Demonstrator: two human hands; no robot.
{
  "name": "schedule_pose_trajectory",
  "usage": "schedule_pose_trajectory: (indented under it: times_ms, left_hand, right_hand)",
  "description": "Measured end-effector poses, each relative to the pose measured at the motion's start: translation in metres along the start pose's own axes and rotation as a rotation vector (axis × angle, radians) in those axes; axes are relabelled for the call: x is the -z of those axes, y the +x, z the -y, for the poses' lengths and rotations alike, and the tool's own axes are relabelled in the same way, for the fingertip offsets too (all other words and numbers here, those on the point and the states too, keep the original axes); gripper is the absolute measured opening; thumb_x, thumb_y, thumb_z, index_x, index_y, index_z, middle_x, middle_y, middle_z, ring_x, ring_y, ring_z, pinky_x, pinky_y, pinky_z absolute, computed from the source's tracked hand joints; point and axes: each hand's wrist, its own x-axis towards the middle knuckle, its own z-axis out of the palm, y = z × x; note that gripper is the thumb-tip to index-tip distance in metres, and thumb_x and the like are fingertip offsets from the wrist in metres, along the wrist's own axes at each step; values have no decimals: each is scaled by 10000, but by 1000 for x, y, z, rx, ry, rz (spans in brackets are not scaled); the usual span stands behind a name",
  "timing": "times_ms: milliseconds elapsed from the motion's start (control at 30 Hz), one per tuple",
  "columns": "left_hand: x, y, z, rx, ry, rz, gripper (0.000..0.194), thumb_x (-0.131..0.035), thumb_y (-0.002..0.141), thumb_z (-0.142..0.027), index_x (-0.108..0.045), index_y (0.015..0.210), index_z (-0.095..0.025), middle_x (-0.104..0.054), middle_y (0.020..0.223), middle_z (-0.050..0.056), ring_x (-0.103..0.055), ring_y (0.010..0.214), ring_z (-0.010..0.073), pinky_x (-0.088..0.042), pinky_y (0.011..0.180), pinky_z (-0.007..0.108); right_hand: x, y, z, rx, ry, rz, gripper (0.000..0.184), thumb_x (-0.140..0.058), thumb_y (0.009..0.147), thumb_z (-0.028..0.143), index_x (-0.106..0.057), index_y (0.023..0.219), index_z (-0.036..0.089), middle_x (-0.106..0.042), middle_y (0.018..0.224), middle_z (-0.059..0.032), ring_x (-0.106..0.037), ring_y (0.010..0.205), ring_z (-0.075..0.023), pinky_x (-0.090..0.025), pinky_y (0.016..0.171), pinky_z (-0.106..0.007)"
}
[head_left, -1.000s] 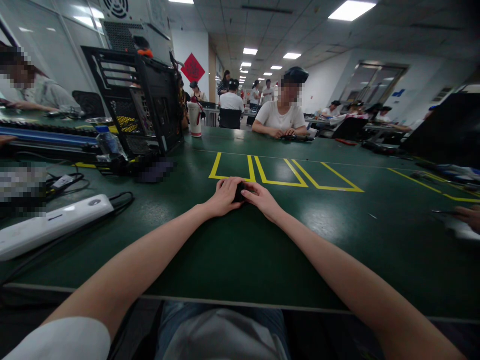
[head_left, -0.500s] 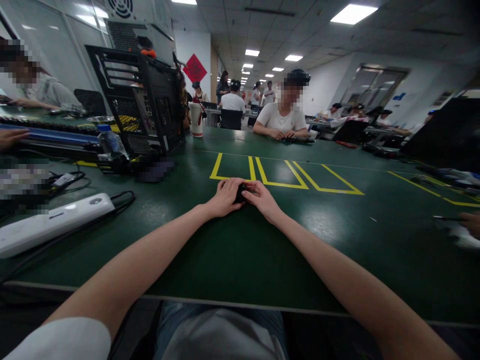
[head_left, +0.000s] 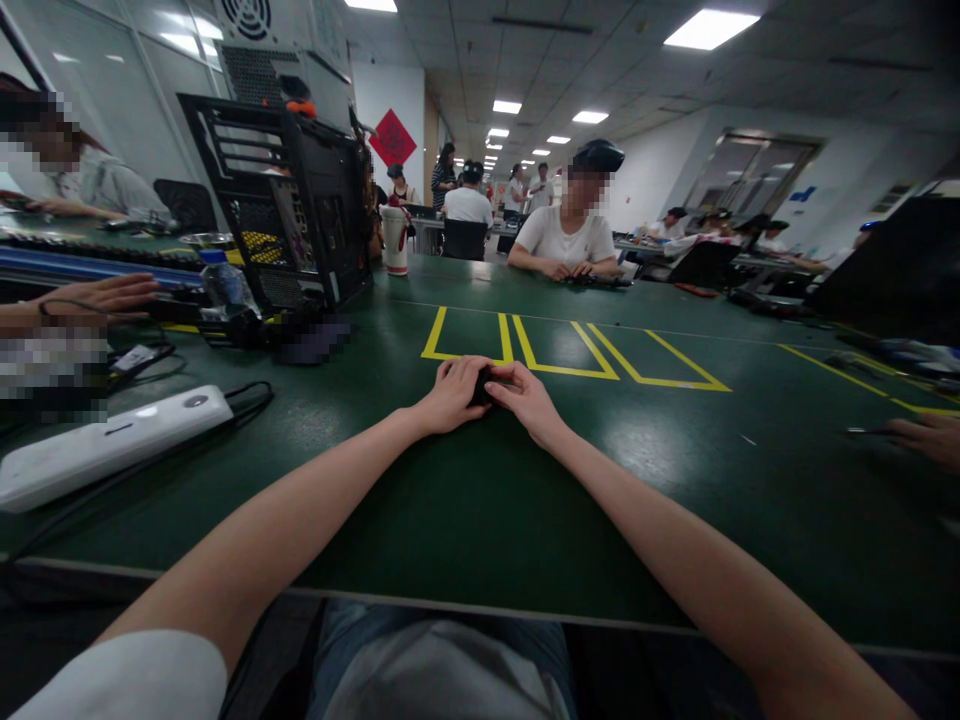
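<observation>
Between my two hands is a small black object (head_left: 481,388), low over the green table (head_left: 480,500); its kind is hard to make out because my fingers cover most of it. My left hand (head_left: 454,393) curls round its left side, fingers bent over the top. From the right, my right hand (head_left: 525,398) pinches it with thumb and fingertips. Just beyond both hands, yellow tape lines (head_left: 566,373) mark several boxes on the tabletop.
To the left lie a white power strip (head_left: 112,445) with black cables, a water bottle (head_left: 225,280) and a black computer case (head_left: 300,200). A paper cup (head_left: 394,240) stands behind. One person (head_left: 566,235) sits opposite; other people's hands reach in at left (head_left: 97,300) and right (head_left: 930,438).
My hands keep almost the same hold on the black object. At the left edge another person's hand has come further in over the table. The hand at the right edge has shifted too.
</observation>
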Motion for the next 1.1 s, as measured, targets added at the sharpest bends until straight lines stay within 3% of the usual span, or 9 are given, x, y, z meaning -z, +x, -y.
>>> schedule_pose_trajectory:
  times_ms: [167, 333, 500, 600, 833, 1000, 1100]
  left_hand:
    - [-2, 0, 3, 11, 16, -3, 575, -565, 696, -251, -269, 1185, -191, -425, 1165, 97, -377, 1133, 238, -244, 964, 428]
    - [-2, 2, 5, 17, 6, 4, 553, -563, 700, -262, -282, 1173, -200, -430, 1150, 90, -391, 1117, 235, -252, 959, 429]
    - [-2, 3, 5, 19, -1, 4, 559, -569, 703, -290, -281, 1174, -200, -421, 1157, 94, -388, 1118, 242, -252, 954, 434]
    - [-2, 4, 5, 26, 0, 12, 556, -567, 703, -284, -280, 1172, -201, -428, 1141, 90, -395, 1109, 240, -257, 949, 429]
    - [2, 4, 5, 37, -15, 53, 564, -569, 693, -261, -275, 1172, -208, -424, 1146, 85, -398, 1113, 239, -255, 945, 422]
    - [4, 7, 3, 82, -44, 103, 568, -568, 693, -284, -282, 1178, -207, -419, 1148, 90, -409, 1100, 256, -296, 903, 438]
    - [5, 10, 5, 121, -95, 138, 562, -567, 704, -334, -298, 1179, -200, -428, 1144, 97, -420, 1089, 266, -317, 887, 456]
  right_hand:
    - [0, 3, 0, -76, 0, -7, 361, -637, 660, 281, -515, 988, 194, -551, 1017, -52, -541, 940, -163, -416, 884, -382]
    - [0, 0, 1, 8, 59, 55, 338, -672, 618, 228, -512, 915, 205, -545, 1030, -24, -538, 969, -157, -406, 907, -362]
    - [0, -1, 0, 7, 12, -5, 225, -612, 681, 272, -502, 867, 210, -546, 988, -18, -540, 945, -149, -424, 886, -363]
    - [-2, 1, -2, 47, -70, -23, 259, -584, 701, 250, -484, 936, 209, -536, 1026, -38, -518, 990, -167, -424, 885, -373]
    - [-4, -8, 1, 225, -583, -49, 252, -448, 801, 222, -459, 1050, 190, -494, 1051, -83, -483, 1015, -207, -368, 934, -412]
    - [-4, -12, 2, 290, -560, -6, 299, -458, 772, 152, -400, 1060, 208, -447, 1103, -72, -457, 1054, -188, -379, 940, -377]
    - [-1, -10, 0, 218, -570, -39, 286, -429, 779, 154, -394, 1060, 190, -459, 1075, -79, -470, 1036, -183, -379, 940, -370]
